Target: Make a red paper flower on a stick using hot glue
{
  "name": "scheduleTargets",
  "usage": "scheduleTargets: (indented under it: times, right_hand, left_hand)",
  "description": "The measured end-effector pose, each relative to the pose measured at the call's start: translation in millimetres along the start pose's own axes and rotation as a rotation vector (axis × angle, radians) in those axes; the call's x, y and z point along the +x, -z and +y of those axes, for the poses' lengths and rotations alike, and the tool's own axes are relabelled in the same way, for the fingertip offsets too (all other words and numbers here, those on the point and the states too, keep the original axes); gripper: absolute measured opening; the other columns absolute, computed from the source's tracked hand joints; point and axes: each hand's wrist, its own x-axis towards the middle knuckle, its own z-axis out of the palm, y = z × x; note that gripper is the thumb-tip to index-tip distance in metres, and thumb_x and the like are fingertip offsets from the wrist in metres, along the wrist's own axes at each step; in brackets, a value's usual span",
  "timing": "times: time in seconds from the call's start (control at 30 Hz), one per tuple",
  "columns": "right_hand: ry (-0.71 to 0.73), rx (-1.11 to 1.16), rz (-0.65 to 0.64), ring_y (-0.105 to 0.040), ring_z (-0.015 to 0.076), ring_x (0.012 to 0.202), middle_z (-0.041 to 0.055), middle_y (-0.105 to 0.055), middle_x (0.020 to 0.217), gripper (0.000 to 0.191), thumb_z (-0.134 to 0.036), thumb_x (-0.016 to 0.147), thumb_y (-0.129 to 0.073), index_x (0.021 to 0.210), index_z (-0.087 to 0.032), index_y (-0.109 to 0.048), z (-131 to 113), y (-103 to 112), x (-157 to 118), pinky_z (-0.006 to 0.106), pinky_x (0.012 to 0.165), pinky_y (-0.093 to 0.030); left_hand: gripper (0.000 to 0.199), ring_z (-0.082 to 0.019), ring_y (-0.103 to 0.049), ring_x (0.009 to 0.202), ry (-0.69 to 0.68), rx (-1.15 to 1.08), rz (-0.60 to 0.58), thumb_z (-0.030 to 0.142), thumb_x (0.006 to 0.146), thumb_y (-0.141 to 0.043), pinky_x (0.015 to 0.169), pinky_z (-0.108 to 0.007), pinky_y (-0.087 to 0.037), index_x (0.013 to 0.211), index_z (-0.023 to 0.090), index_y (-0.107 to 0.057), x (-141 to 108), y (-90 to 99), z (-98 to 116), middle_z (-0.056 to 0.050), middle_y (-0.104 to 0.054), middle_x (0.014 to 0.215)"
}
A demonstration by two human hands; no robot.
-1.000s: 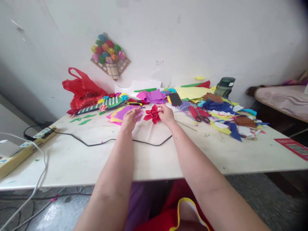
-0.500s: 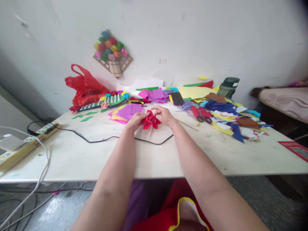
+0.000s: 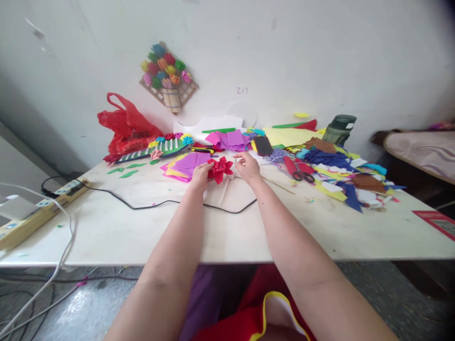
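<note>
Left hand (image 3: 201,174) holds the red flower (image 3: 221,170) over the worktop (image 3: 231,241); right hand (image 3: 248,167) curls just beside it, whether pinching anything I can't tell. Probably light, soft, easily crushed; I'd grip underneath.

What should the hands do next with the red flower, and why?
Maybe bring the right hand gently to the free side of the red flower to help steady it. The left hand holds the flower from one side only, and the right hand looks just apart from it. I can't tell whether the right hand pinches something tiny.
</note>
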Motion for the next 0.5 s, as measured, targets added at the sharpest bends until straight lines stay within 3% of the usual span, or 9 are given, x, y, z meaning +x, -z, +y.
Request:
scheduleTargets:
  times: [0.13, 0.37, 0.5]
  right_hand:
    - [0.010, -0.040, 0.029, -0.063, 0.0182, 0.081, 0.0013, -0.071, 0.099, 0.019, -0.021, 0.074, -0.057, 0.089, -0.024, -0.069, -3.0, -1.7, -2.1, 0.035, 0.083, -0.050]
    - [-0.090, 0.060, -0.162, -0.067, 0.0190, 0.077, -0.0019, -0.070, 0.072, 0.012, -0.027, 0.076, -0.062, 0.087, -0.024, -0.068, -6.9, -9.8, -5.6, 0.033, 0.077, -0.051]
    - [-0.119, 0.140, -0.180, -0.065, 0.0171, 0.070, -0.0037, -0.068, 0.067, 0.013, -0.022, 0.071, -0.063, 0.084, -0.024, -0.066, -1.7, -17.0, -4.2, 0.032, 0.073, -0.052]
  left_hand:
    - [0.010, -0.013, -0.060, 0.055, -0.029, -0.064, 0.036, 0.019, 0.069, -0.071, 0.055, -0.025, -0.051, 0.072, 0.015, -0.061, -0.3, -3.9, -0.3, -0.001, -0.062, 0.061]
    - [0.012, -0.014, -0.059, 0.057, -0.109, -0.151, 0.031, 0.018, 0.073, -0.068, 0.064, -0.030, -0.054, 0.073, 0.018, -0.056, -6.5, -13.7, -0.3, 0.001, -0.061, 0.062]
    - [0.015, -0.012, -0.058, 0.057, -0.146, -0.188, 0.024, 0.019, 0.074, -0.067, 0.067, -0.030, -0.054, 0.073, 0.018, -0.052, -5.7, -18.4, -5.6, 0.003, -0.059, 0.063]
